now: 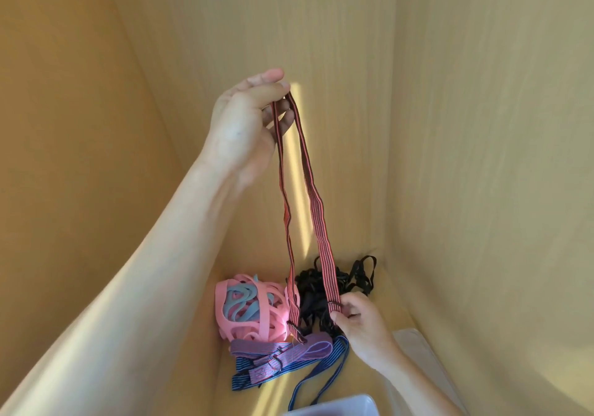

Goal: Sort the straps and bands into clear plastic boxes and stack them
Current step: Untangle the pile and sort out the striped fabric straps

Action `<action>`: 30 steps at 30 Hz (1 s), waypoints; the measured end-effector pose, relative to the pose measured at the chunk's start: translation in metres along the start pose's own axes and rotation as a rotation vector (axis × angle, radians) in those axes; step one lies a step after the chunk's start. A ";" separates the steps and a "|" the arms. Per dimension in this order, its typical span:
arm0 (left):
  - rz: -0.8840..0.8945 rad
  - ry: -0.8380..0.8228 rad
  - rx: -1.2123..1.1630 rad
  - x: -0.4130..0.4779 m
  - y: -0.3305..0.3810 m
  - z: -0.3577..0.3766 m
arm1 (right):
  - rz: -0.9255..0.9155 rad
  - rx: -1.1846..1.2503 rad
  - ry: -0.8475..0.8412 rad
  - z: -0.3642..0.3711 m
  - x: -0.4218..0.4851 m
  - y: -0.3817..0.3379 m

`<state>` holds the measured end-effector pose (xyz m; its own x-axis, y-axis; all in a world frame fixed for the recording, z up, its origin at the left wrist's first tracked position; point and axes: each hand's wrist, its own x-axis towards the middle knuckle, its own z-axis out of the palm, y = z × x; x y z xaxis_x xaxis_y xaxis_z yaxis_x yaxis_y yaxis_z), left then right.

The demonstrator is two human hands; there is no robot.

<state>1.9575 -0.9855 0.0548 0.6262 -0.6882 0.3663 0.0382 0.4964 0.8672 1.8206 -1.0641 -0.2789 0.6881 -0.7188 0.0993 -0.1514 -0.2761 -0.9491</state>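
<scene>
Head view: left hand (247, 119) is raised, pinching the top fold of a red-and-black striped strap (316, 219), while the right hand (355, 314) pinches its lower end by the ring, so the strap hangs doubled above the piles on the wooden counter (482, 190). Below sit a pink-and-blue band bundle (247, 308), a black strap tangle (324, 290) and purple and blue straps (283, 359), all loose. The clear plastic box (340, 407) at the bottom edge shows only a corner, contents unreadable, so I'd call sorting early, with no stacking visible.
</scene>
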 end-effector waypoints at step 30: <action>-0.010 0.477 0.058 0.038 -0.040 -0.076 | 0.092 0.208 -0.180 0.006 -0.028 -0.008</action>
<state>2.0392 -0.9915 0.0084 0.9139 -0.3668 0.1740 0.0112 0.4511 0.8924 1.8067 -1.0377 -0.2761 0.7958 -0.6050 -0.0268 -0.0829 -0.0649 -0.9944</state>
